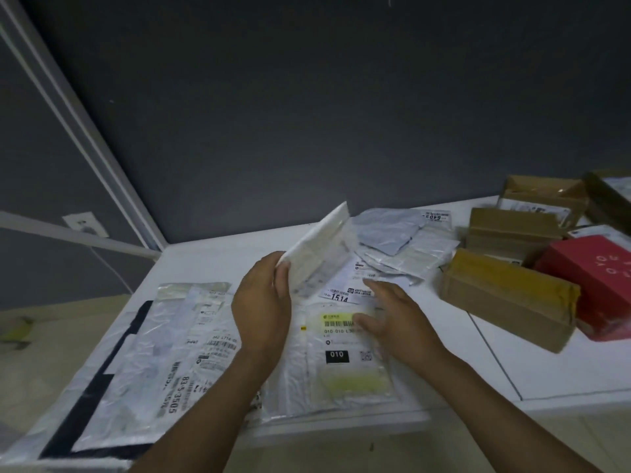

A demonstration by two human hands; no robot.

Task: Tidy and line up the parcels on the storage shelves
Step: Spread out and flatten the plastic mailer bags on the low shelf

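On the white shelf (pixel 211 264) by a dark wall (pixel 307 97), the left hand (pixel 263 302) grips a small white parcel (pixel 321 247) tilted up, the right hand (pixel 392 322) spread flat over a labelled mailer (pixel 341 370).

010 mailer (pixel 341 363) flat, label up, white mailer (pixel 321 247) raised and tilted behind it, striped bag (pixel 136 353) flat to its left, grey pouches (pixel 389 230) heaped behind, brown boxes (pixel 505 302) and red box (pixel 594 278) to its right

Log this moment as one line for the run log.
left hand: holds white envelope, tilted up | right hand: open over 010 parcel | cardboard boxes: right side of shelf
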